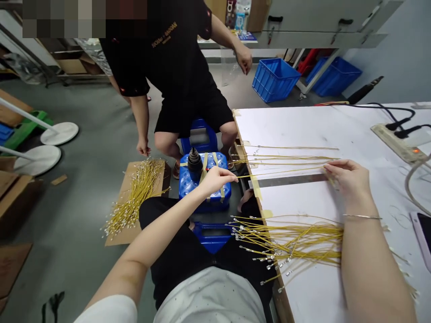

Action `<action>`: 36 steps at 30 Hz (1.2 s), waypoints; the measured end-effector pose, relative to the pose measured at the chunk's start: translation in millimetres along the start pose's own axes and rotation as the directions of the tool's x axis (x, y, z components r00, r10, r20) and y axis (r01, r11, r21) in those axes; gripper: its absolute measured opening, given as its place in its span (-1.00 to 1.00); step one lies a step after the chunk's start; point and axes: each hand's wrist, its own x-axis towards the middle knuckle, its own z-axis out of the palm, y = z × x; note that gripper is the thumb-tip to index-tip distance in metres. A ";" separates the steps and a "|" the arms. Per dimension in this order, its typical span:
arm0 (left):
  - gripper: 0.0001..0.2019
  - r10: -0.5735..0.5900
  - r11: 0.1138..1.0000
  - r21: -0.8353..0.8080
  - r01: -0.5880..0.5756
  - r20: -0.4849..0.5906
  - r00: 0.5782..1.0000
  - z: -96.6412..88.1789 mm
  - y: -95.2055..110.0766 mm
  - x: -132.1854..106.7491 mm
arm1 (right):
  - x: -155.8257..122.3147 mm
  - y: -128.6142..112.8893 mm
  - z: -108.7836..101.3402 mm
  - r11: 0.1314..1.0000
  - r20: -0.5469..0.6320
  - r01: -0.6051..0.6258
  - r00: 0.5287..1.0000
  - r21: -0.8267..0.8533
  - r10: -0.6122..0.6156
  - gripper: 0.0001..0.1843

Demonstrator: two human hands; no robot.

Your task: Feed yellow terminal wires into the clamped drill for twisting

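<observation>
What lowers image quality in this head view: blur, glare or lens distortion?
In the head view, wide-angle distortion stretches the left forearm near the frame's lower edge; a pixelated mosaic block covers the top-left corner; lighting looks even, with no strong glare on the white tabletop; the yellow wires look fairly sharp.

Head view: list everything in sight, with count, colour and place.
wire bundle: one, yellow, on cardboard, left of block
loose wires: many, yellow, on table
ruler: one, steel, taped to table
power strip: one, beige, at table's far right
crates: two, blue, on floor beyond table
block: one, blue, beside table
tool: one, black, upright on block
co-worker: one, in black, beyond block
left hand: one, at a wire's end above block
right hand: one, on wires at ruler
</observation>
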 end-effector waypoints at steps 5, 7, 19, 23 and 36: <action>-0.84 0.029 1.000 0.000 -0.029 -0.053 0.998 -35.8 2.9 -7.7 | 2.9 -11.6 38.3 0.999 0.104 -0.024 0.994 0.032 0.021 -0.74; -0.85 0.037 0.999 0.005 -0.037 -0.090 0.995 -52.0 4.0 -11.3 | 2.6 -17.2 57.5 1.000 0.149 -0.014 0.989 0.022 0.011 -0.76; -0.84 0.025 0.998 0.056 -0.014 -0.200 0.980 -122.8 5.9 -22.5 | -10.5 -26.8 157.7 0.995 0.176 -0.007 0.984 0.103 -0.011 -0.79; -0.85 0.038 0.998 0.059 -0.026 -0.210 0.977 -136.0 2.5 -14.3 | -10.0 -16.5 169.6 0.990 0.157 0.067 0.984 0.124 -0.086 -0.80; -0.80 0.065 0.987 0.155 -0.042 -0.148 0.987 -167.0 -18.8 16.5 | 1.3 3.5 178.2 0.982 0.135 0.185 0.974 -0.023 -0.180 -0.83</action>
